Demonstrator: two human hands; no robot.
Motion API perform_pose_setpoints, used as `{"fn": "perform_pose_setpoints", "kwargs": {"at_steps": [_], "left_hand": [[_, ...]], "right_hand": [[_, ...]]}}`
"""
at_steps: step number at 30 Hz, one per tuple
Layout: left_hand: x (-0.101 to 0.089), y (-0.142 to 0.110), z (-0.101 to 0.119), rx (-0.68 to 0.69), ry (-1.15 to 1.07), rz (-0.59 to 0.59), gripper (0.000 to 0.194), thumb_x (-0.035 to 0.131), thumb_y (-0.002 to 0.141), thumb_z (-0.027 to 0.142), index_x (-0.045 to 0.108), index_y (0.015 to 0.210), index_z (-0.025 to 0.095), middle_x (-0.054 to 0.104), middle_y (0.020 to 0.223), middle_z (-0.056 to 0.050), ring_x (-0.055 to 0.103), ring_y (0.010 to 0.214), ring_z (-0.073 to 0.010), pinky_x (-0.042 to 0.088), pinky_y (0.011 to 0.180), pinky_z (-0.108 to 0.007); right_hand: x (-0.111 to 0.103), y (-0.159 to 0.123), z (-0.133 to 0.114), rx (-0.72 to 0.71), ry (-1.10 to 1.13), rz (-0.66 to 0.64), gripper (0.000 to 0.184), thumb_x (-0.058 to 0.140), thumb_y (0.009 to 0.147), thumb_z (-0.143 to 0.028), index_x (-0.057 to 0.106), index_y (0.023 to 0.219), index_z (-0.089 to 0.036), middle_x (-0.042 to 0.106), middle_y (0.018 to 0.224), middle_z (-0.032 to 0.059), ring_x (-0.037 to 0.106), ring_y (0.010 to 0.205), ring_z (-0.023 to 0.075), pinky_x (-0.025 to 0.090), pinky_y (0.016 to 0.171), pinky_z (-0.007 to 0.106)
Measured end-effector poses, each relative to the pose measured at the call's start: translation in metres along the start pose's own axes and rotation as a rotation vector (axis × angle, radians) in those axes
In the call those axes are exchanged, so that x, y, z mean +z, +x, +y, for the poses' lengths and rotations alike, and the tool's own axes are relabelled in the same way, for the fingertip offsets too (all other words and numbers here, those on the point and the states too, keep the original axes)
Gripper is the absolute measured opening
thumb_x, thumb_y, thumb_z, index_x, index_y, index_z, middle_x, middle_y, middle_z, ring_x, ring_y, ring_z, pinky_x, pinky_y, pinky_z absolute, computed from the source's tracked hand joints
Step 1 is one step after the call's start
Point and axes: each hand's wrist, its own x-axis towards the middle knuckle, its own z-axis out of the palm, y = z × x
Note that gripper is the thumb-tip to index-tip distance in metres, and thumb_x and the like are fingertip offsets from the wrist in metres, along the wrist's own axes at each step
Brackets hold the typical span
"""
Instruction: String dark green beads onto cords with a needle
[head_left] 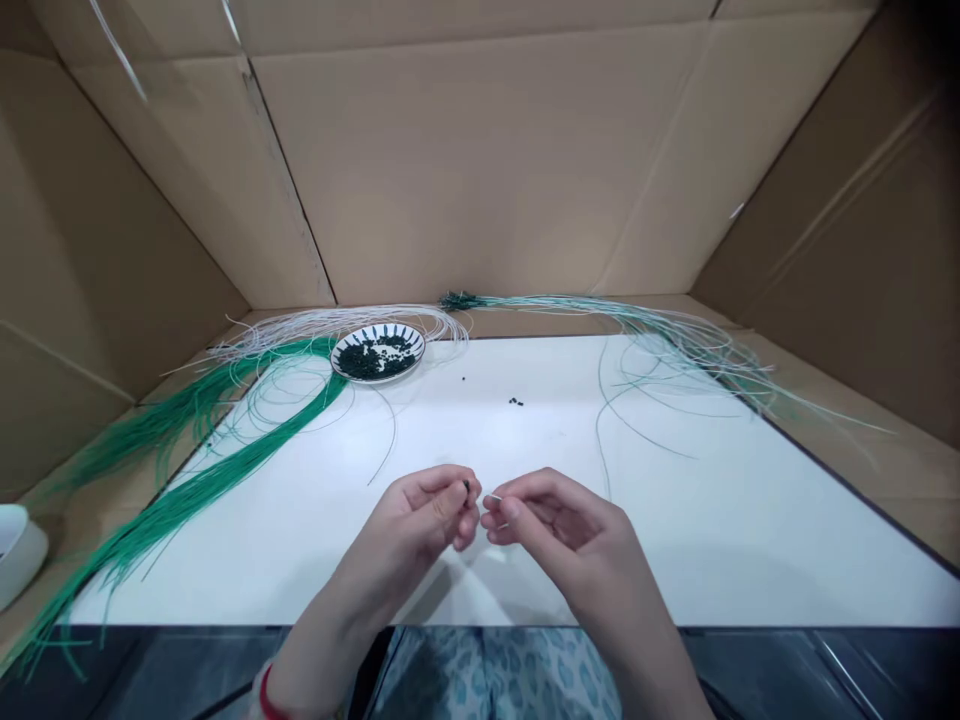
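Over the front of the white table (720, 520), my left hand (427, 515) is closed in a pinch on a small dark bead (466, 485). Facing it from a short gap away, my right hand (562, 525) pinches a thin white cord (493, 497) whose tip pokes out toward the bead. Bead and cord tip are apart. The rest of the cord is hard to follow below the fingers. Beyond the hands, a few loose dark beads (516, 402) lie on the tabletop. A striped plate (339, 345) farther back holds many more dark beads (360, 362).
Long green cords (232, 475) spread across the left side, beside and under the plate. White cords (300, 322) lie behind it. A bundle of pale green and white cords (637, 315) with dark ends stretches along the back right. Cardboard walls (480, 170) enclose the table; a white container (21, 560) stands far left.
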Motion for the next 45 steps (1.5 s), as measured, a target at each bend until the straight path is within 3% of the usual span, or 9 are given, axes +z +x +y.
{"fn": "perform_pose_setpoints", "kwargs": {"at_steps": [5,14,19,27,45], "left_hand": [[-0.004,-0.011,-0.009,-0.03,-0.255,-0.079,0.028,0.08,0.08,0.041,0.074,0.078,0.014,0.053,0.055,0.004,0.041,0.05,-0.0057,0.033,0.053,-0.016],[-0.006,-0.015,-0.003,0.076,-0.153,0.024,0.028,0.086,0.072,0.042,0.075,0.07,0.016,0.062,0.059,0.002,0.05,0.054,-0.0101,0.039,0.055,-0.021],[-0.011,-0.018,-0.004,0.078,-0.113,0.078,0.026,0.086,0.071,0.042,0.076,0.071,0.018,0.063,0.058,0.001,0.053,0.054,-0.0117,0.043,0.056,-0.023],[-0.013,-0.025,-0.005,0.138,-0.067,0.093,0.016,0.085,0.074,0.034,0.077,0.072,0.021,0.063,0.069,0.001,0.057,0.059,-0.0114,0.047,0.057,-0.02],[-0.011,-0.027,-0.005,0.119,-0.078,0.045,0.021,0.081,0.079,0.038,0.075,0.072,0.02,0.058,0.064,0.002,0.055,0.061,-0.0121,0.046,0.06,-0.021]], "right_hand": [[0.017,-0.013,-0.014,-0.043,-0.057,0.005,0.012,0.072,0.08,-0.021,0.068,0.069,-0.021,0.076,0.076,-0.0004,0.071,0.07,0.0122,0.057,0.069,0.018],[0.024,-0.011,-0.014,-0.17,-0.276,-0.015,0.013,0.067,0.08,-0.018,0.069,0.069,-0.022,0.075,0.071,0.0011,0.07,0.065,0.0162,0.058,0.065,0.024],[0.031,-0.014,-0.015,-0.157,-0.35,0.057,0.015,0.067,0.079,-0.022,0.066,0.064,-0.023,0.075,0.074,0.0023,0.071,0.065,0.0191,0.059,0.067,0.029],[0.033,-0.017,-0.018,-0.223,-0.373,0.004,0.013,0.067,0.08,-0.018,0.067,0.068,-0.024,0.075,0.076,0.0008,0.071,0.066,0.018,0.059,0.068,0.026],[0.035,-0.016,-0.023,-0.104,-0.306,-0.035,0.014,0.066,0.083,-0.023,0.069,0.07,-0.024,0.074,0.072,0.0007,0.07,0.068,0.018,0.055,0.068,0.027]]}}
